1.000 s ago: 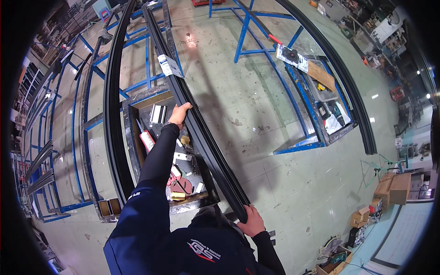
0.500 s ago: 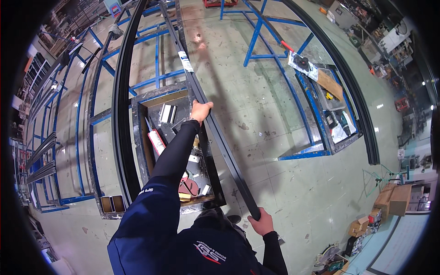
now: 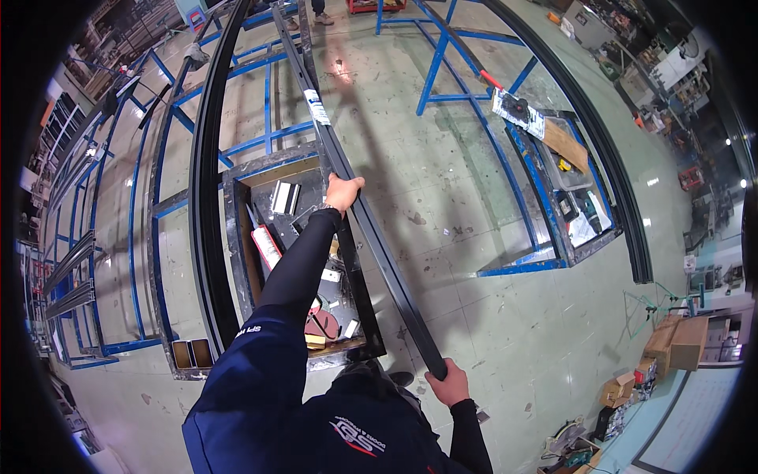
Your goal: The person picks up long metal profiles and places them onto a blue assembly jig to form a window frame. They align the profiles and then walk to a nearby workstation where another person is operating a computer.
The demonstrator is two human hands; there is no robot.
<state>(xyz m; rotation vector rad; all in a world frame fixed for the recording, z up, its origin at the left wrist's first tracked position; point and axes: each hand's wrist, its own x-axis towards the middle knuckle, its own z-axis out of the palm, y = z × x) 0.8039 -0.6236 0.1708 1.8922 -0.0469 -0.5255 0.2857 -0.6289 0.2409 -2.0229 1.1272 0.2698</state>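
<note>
A long dark metal profile (image 3: 388, 272) runs slantwise from the far bench top down toward me, with a white label (image 3: 316, 107) stuck on it. My left hand (image 3: 344, 193) is closed around its middle, thumb across the top. Its near end sits in the grip of my right hand (image 3: 451, 383), fingers wrapped about the tip. Under my left forearm lies an open tray (image 3: 347, 353) set in the bench. Inside it are a white-and-black block (image 3: 286, 197), a red-and-white tube (image 3: 267, 247) and a reddish disc (image 3: 321, 325), partly hidden by my sleeve.
Long black profiles rest on the blue bench frame (image 3: 269, 103) at left, and another long black profile (image 3: 604, 138) spans the right bench. A tool tray (image 3: 562, 237) is under it. Cardboard boxes (image 3: 688, 344) stand at lower right. Someone's feet (image 3: 322, 17) show at the far end.
Both hands keep their hold on the profile, which has barely shifted. At the far end, another person's feet have come into view.
</note>
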